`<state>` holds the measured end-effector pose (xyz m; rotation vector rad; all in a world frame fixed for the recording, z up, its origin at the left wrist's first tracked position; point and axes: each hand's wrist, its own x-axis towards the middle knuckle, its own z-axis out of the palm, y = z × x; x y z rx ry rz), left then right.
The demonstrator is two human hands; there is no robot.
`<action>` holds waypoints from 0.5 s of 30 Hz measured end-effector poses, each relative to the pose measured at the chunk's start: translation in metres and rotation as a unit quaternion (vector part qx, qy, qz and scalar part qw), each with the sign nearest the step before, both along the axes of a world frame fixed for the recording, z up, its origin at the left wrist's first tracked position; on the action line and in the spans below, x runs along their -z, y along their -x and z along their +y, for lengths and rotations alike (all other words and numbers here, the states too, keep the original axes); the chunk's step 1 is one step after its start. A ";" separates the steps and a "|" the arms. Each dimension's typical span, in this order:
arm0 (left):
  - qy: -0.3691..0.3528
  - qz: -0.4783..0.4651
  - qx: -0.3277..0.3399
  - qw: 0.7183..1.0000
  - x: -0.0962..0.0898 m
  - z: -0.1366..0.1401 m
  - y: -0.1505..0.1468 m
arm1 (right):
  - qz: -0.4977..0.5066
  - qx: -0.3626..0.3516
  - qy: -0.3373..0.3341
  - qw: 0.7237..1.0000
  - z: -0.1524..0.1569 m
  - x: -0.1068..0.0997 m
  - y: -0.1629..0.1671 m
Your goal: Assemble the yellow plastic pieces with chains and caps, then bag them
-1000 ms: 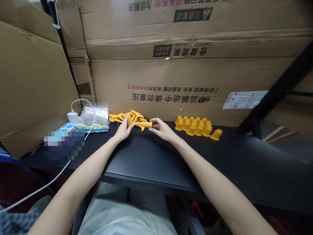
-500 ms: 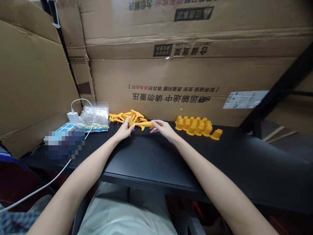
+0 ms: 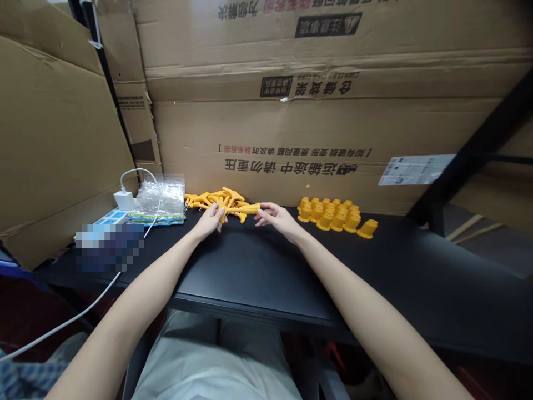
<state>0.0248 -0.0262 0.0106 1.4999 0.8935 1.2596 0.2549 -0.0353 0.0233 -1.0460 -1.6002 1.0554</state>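
Both hands, left hand [image 3: 211, 218] and right hand [image 3: 277, 217], pinch one yellow T-handle piece [image 3: 245, 209] at the loose pile [image 3: 212, 199]; capped yellow fittings [image 3: 335, 215] stand grouped rightward.

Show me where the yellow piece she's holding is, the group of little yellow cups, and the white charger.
yellow piece [image 3: 249, 209]: head view, on its straight shaft between the hands.
little yellow cups [image 3: 333, 214]: head view, middle of the cluster.
white charger [image 3: 125, 200]: head view, on its white body.
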 end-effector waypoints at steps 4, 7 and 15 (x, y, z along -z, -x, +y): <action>-0.019 0.010 0.008 1.000 0.002 0.001 0.000 | 0.007 0.024 0.032 0.999 0.000 0.000 0.004; -0.021 0.014 0.016 1.000 0.002 0.001 -0.001 | 0.000 0.041 0.048 0.998 -0.002 -0.002 0.007; 0.000 0.014 0.011 1.000 -0.001 -0.002 -0.001 | -0.017 0.042 0.035 0.998 -0.004 -0.009 -0.003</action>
